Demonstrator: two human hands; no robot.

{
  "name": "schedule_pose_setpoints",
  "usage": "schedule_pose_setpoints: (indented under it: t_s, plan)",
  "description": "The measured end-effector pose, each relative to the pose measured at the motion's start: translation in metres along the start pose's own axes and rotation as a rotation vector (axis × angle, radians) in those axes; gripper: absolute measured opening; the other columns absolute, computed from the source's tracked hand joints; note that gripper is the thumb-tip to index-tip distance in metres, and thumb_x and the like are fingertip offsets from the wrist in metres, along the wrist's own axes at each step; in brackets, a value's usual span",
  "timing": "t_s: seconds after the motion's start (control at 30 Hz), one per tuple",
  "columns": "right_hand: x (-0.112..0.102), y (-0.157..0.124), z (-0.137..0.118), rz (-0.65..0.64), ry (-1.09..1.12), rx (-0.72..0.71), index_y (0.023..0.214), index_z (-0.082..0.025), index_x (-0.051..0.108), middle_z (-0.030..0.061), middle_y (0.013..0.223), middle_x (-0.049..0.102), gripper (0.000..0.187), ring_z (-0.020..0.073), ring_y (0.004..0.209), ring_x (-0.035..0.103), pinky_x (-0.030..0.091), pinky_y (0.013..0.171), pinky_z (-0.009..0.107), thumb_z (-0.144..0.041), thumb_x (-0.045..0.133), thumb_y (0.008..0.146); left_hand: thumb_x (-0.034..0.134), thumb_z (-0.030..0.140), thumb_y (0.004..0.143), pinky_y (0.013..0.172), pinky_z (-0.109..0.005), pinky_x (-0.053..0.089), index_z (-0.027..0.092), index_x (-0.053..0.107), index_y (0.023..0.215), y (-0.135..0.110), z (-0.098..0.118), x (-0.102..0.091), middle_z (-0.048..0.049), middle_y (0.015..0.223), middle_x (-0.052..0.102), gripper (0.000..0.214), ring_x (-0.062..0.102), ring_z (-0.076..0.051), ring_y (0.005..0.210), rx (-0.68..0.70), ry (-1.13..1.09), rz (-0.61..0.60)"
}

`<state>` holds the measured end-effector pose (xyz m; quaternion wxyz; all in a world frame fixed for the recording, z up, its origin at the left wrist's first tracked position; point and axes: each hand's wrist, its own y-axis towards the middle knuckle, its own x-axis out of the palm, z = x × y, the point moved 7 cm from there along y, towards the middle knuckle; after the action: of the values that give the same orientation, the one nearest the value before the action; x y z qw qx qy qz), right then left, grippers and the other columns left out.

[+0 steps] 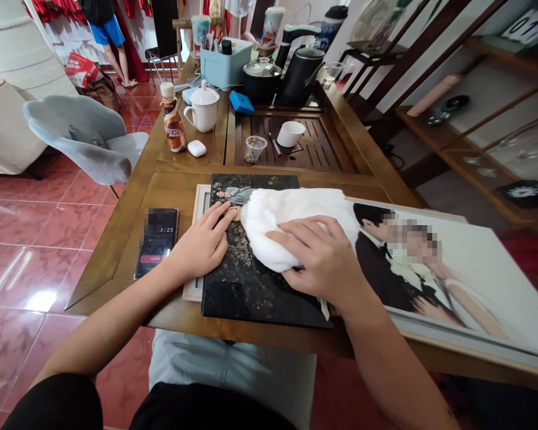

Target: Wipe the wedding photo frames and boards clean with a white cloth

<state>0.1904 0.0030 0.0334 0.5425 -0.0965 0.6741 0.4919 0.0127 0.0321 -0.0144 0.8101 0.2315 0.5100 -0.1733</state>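
A dark glossy photo panel (251, 298) lies on the wooden table in front of me, partly over a pale frame (192, 289). Its picture shows a figure in grey-green among gold specks. My left hand (205, 242) rests flat on the panel's left part, fingers stretched toward its upper middle. Bunched on the panel is a fluffy white cloth (305, 206), which hides much of the picture. My right hand (320, 257) grips the cloth from above with curled fingers. Beside the panel, to the right, lies a large framed wedding photo (488, 257), its left end behind the cloth.
A phone (156, 242) lies left of the panel. Farther back stand a coffee bottle (174, 122), a lidded white mug (204, 107), an earbud case (196, 148), a plastic cup (254, 149), a white bowl (291, 134) and a black kettle (299, 77). A chair (85, 140) stands left.
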Motion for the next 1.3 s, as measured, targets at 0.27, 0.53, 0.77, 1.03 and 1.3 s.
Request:
schedule_pose_setpoints:
  t_s: [0.27, 0.53, 0.77, 1.03, 1.3]
  plan:
    - [0.000, 0.000, -0.003, 0.014, 0.032, -0.025, 0.109, -0.014, 0.071, 0.0121, 0.106, 0.077, 0.038, 0.0266, 0.096, 0.068, 0.043, 0.092, 0.043, -0.011, 0.057, 0.074, 0.032, 0.021, 0.104, 0.129, -0.055, 0.027, 0.011, 0.038, 0.156, -0.001, 0.000, -0.001, -0.0188, 0.165, 0.035, 0.053, 0.025, -0.032, 0.158, 0.004, -0.002, 0.006]
    - [-0.002, -0.001, -0.006, 0.023, 0.115, -0.072, 0.107, -0.016, 0.070, 0.0107, 0.104, 0.077, 0.038, 0.0257, 0.096, 0.069, 0.044, 0.091, 0.042, -0.012, 0.054, 0.073, 0.031, 0.020, 0.103, 0.129, -0.055, 0.027, 0.007, 0.038, 0.155, 0.000, 0.000, 0.000, -0.0214, 0.165, 0.034, 0.054, 0.024, -0.034, 0.158, 0.010, 0.014, -0.008]
    - [-0.002, -0.002, -0.003, 0.021, 0.072, -0.040, 0.103, -0.018, 0.071, 0.0087, 0.101, 0.077, 0.036, 0.0253, 0.093, 0.068, 0.043, 0.090, 0.042, -0.014, 0.055, 0.070, 0.031, 0.021, 0.104, 0.129, -0.055, 0.027, 0.008, 0.039, 0.155, 0.000, 0.000, -0.001, -0.0211, 0.165, 0.035, 0.053, 0.024, -0.033, 0.158, 0.006, 0.001, 0.000]
    - [-0.005, -0.002, -0.011, 0.034, 0.162, -0.147, 0.098, -0.017, 0.072, 0.0096, 0.096, 0.075, 0.035, 0.0256, 0.092, 0.065, 0.044, 0.088, 0.043, -0.014, 0.052, 0.069, 0.033, 0.020, 0.103, 0.129, -0.057, 0.028, 0.010, 0.040, 0.155, 0.000, -0.001, -0.001, -0.0197, 0.165, 0.035, 0.054, 0.025, -0.034, 0.158, 0.010, -0.010, 0.016]
    - [-0.006, 0.000, -0.004, 0.029, 0.033, -0.037, 0.093, -0.016, 0.071, 0.0098, 0.094, 0.075, 0.029, 0.0244, 0.085, 0.066, 0.042, 0.085, 0.041, -0.014, 0.056, 0.068, 0.031, 0.021, 0.104, 0.129, -0.056, 0.027, 0.007, 0.039, 0.155, 0.000, 0.001, -0.002, -0.0210, 0.165, 0.034, 0.054, 0.025, -0.034, 0.158, 0.001, -0.008, -0.002]
